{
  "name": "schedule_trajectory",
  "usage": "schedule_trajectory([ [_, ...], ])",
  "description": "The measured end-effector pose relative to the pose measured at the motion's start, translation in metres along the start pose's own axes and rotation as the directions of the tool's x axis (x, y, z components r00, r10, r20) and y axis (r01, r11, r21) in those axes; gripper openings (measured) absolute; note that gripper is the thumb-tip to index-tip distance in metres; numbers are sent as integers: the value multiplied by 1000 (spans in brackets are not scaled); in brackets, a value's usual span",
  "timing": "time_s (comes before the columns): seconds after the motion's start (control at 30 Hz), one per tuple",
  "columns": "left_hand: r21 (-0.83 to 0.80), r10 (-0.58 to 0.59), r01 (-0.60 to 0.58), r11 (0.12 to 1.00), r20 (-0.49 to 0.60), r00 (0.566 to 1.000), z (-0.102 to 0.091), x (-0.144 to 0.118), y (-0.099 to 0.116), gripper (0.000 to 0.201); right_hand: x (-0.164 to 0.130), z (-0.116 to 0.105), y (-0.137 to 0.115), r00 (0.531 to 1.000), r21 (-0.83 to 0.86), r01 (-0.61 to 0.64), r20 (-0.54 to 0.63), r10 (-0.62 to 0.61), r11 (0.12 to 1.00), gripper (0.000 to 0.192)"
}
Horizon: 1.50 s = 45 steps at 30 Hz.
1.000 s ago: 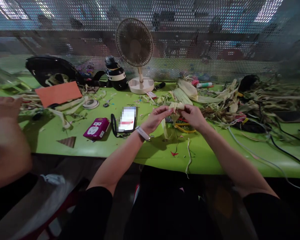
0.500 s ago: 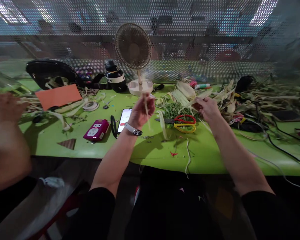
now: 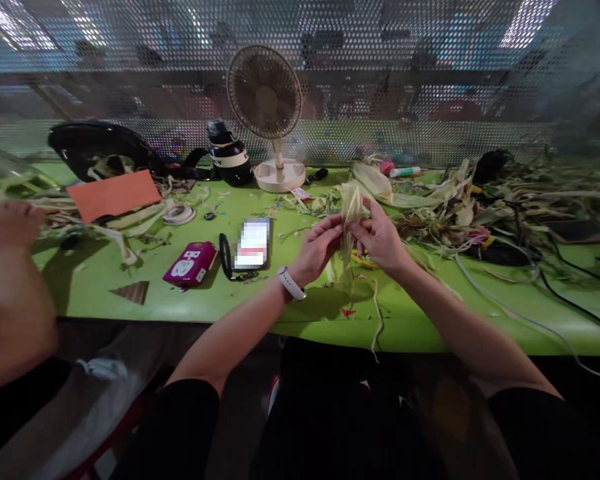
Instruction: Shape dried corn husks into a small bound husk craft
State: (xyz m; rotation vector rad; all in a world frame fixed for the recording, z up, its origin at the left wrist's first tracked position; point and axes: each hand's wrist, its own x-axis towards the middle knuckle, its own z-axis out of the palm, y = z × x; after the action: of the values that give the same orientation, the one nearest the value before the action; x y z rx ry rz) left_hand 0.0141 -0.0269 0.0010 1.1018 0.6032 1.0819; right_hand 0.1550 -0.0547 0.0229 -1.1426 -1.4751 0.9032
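Note:
Both my hands meet over the middle of the green table [image 3: 420, 320] and pinch one pale corn husk [image 3: 351, 208] that stands upright between them. My left hand [image 3: 319, 247], with a white watch on the wrist, grips the husk's left edge. My right hand [image 3: 380, 239] grips its right edge. Thin husk strips hang down below my fingers. Yellow-handled scissors [image 3: 364, 259] lie on the table under my hands, mostly hidden.
A phone [image 3: 253, 243], a magenta power strip [image 3: 190, 263] and a small fan [image 3: 272, 120] sit to the left and behind. An orange card [image 3: 113, 193] lies far left. Husk heaps and cables [image 3: 505, 207] cover the right. Another person's arm [image 3: 10, 293] is at the left edge.
My hands had pulled apart, the left lifting a thin strip and the right holding the husk. Now they are back together on the husk, held upright.

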Motion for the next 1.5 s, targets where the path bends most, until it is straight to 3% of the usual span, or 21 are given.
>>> schedule_trajectory([
  [0.13,30,-42,42,999,-12,999,0,0,0,23,0,-4,8,1000,-66,-3,26,4,998,85],
  [0.23,114,3,3,993,-49,999,0,1,-4,23,-2,-4,12,998,-96,-7,63,13,995,80],
  [0.37,149,118,-115,982,-9,993,0,1,-7,28,-4,-9,2,993,-160,8,116,11,987,68],
  [0.5,116,112,-121,986,76,991,3,-4,-5,35,-4,-18,-13,998,-103,4,-59,-11,995,30],
  [0.57,104,76,-88,991,109,991,5,-6,-5,35,-3,-19,-17,995,-35,-4,-104,1,999,24],
  [0.7,79,-11,3,997,96,995,7,-7,-6,31,-1,-16,-13,988,-26,-10,-156,6,1000,25],
  [0.83,82,-73,69,994,48,996,7,-5,-6,31,1,-15,-5,965,-167,63,-241,-102,984,26],
  [1.07,114,-93,90,989,22,995,3,-6,-10,34,1,-13,-4,949,-151,128,-269,-165,980,31],
  [1.3,39,50,-59,997,192,980,6,-8,-10,41,0,-8,-1,959,-19,65,-275,-68,998,37],
  [1.4,32,43,-52,998,228,973,7,-8,-10,44,2,-13,-2,946,-14,97,-309,-96,995,37],
  [1.5,77,9,-31,997,271,963,4,-9,-8,44,5,-25,-5,986,56,71,-152,-62,996,44],
])
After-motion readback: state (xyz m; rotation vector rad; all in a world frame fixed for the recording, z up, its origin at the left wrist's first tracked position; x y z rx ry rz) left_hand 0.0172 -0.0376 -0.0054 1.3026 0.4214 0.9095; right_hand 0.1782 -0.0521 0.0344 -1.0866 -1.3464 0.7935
